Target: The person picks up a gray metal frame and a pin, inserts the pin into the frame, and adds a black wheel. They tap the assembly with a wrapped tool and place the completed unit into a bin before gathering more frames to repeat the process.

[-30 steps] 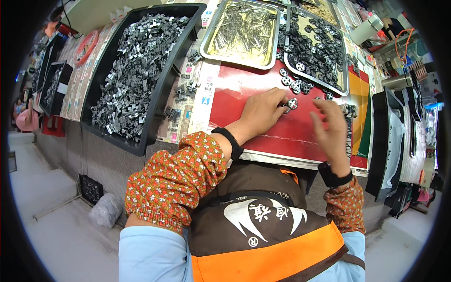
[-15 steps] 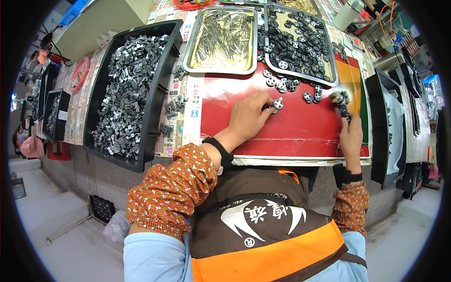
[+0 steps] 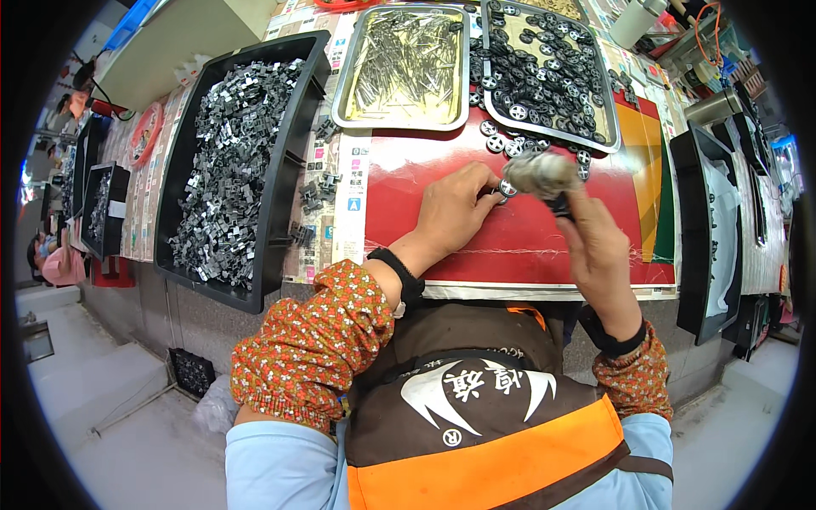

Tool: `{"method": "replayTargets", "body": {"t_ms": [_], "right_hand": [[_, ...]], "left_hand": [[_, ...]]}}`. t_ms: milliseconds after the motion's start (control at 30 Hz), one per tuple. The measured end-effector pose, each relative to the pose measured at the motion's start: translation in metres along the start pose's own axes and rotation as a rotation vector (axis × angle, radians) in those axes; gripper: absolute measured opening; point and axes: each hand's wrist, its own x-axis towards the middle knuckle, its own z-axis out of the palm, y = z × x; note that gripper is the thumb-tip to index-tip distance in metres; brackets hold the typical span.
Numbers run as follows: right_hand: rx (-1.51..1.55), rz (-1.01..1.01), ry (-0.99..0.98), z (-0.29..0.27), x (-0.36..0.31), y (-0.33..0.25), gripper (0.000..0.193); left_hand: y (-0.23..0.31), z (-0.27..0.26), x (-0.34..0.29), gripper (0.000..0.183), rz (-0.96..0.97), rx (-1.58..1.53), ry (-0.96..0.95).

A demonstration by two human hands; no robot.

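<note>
On the red work mat (image 3: 408, 166), my left hand (image 3: 459, 208) pinches a small black wheel with silver spokes (image 3: 507, 189) between thumb and fingertips. My right hand (image 3: 603, 251) grips a hammer (image 3: 544, 172) by its dark handle. The hammer's pale head, seemingly wrapped and frayed, hangs raised just right of the wheel and looks blurred. Several loose wheels (image 3: 496, 143) lie beyond my hands, below the metal tray (image 3: 614, 119) heaped with more of them.
A metal tray (image 3: 342, 98) of thin metal pins stands at the far middle. To the left, a long black bin (image 3: 293, 127) holds many small dark clips, with a few spilled clips (image 3: 320, 189) beside it. Another black bin (image 3: 699, 144) with white lining stands at right.
My right hand has swung the hammer leftward and up from the mat's right side to near my left hand. The left hand stays on the wheel, almost unmoved.
</note>
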Motion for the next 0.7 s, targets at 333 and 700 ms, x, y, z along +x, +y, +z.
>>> {"method": "replayTargets", "body": {"t_ms": [333,700], "right_hand": [[-0.099,0.065,0.008,-0.005,0.018,0.01,0.063],[-0.161,0.09,-0.151,0.022,-0.014,0.007,0.069]], "left_hand": [[0.001,-0.003,-0.001,0.017,0.001,0.035,-0.012],[0.001,-0.002,0.0,0.015,0.015,0.077,-0.016]]}}
